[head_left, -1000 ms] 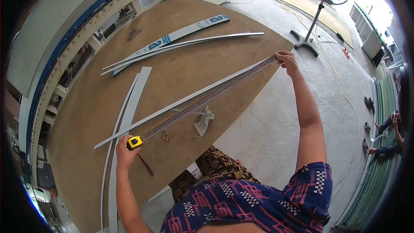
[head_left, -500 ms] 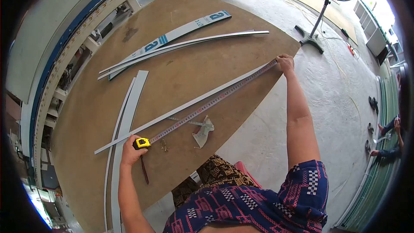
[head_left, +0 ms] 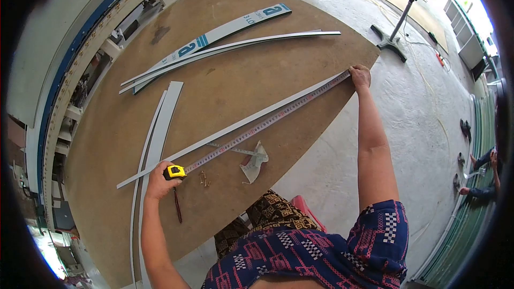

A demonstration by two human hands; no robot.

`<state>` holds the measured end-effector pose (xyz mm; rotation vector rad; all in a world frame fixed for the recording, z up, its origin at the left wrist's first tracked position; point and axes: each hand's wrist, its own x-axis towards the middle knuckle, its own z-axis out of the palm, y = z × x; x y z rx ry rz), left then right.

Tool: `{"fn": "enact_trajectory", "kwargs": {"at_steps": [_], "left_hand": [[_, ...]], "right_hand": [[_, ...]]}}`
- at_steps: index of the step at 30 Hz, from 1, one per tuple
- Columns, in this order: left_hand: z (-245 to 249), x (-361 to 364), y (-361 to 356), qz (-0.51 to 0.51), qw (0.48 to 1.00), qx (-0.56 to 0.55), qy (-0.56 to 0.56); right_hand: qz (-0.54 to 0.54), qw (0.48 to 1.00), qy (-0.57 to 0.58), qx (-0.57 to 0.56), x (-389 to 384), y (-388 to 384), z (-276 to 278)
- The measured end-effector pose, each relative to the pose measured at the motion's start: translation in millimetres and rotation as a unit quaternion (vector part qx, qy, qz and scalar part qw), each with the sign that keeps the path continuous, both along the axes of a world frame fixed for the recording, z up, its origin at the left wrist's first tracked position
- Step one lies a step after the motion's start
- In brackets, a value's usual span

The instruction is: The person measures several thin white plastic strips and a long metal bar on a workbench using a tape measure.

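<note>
- Left hand (head_left: pixel 156 182): the fingers are curled shut around a yellow plastic tape-measure case (head_left: pixel 174 172), with the thumb on top. The case sits on the board at the near end of the work.
- Right hand (head_left: pixel 360 76): the fingertips are closed down on the far end of the steel tape blade (head_left: pixel 267 122). They press it where it meets the end of the strip, right at the board's edge. Whether the tip hook is caught over the strip end cannot be made out.
- The tape blade is drawn out taut from the case to the right hand, printed scale facing up. It runs diagonally across the board.
- A long pale-grey flat strip (head_left: pixel 225 130) lies flat just beside the blade, on its far side. The two almost touch at the right hand and are a little apart at the case. The strip's near end reaches past the case, to the left of the left hand.
- All of this rests on a brown fibreboard tabletop (head_left: pixel 230 85).
- Arms: the left forearm comes up from the lower frame, bent, with the hand close to the body. The right arm is stretched almost straight — reaching out over the grey concrete floor to the board's far corner.
- Near the left hand: a dark thin cord (head_left: pixel 175 206) trails from the case, and two wider curved grey strips (head_left: pixel 155 144) lie to the left.
- Near the blade's middle: a crumpled clear plastic scrap (head_left: pixel 254 160) and a few small screws (head_left: pixel 204 179).
- Far side of the board: a blue-and-white lettered strip (head_left: pixel 225 29) — well apart from the hands.
</note>
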<state>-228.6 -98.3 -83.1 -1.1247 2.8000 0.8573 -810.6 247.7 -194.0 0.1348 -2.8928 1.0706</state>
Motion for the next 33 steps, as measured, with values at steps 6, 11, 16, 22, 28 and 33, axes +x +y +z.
{"fn": "enact_trajectory", "kwargs": {"at_steps": [6, 11, 16, 22, 28, 33], "left_hand": [[-3.2, 0.7, -7.6, 0.016, 1.000, 0.016, 0.003], [2.8, -2.8, -5.5, 0.018, 1.000, 0.019, -0.001], [13.0, -8.5, -15.5, 0.019, 0.998, 0.051, 0.016], [4.0, 2.2, -39.5, 0.032, 0.998, 0.049, 0.034], [-8.4, 32.3, -62.2, 0.047, 0.996, 0.046, 0.058], [-12.0, 48.5, -69.5, 0.060, 0.995, 0.040, 0.063]], "right_hand": [[-0.037, 0.997, 0.060, 0.044, 3.7, -6.8, -16.0], [-0.053, 0.996, 0.069, 0.022, 8.2, -5.8, -17.2], [-0.074, 0.994, 0.080, 0.023, 11.2, -10.3, -20.6], [-0.059, 0.995, 0.077, 0.037, 11.9, -11.6, -20.5], [-0.067, 0.994, 0.086, 0.033, 13.9, -8.5, -21.1], [-0.020, 0.994, 0.099, 0.038, 1.4, -2.3, -29.8]]}}
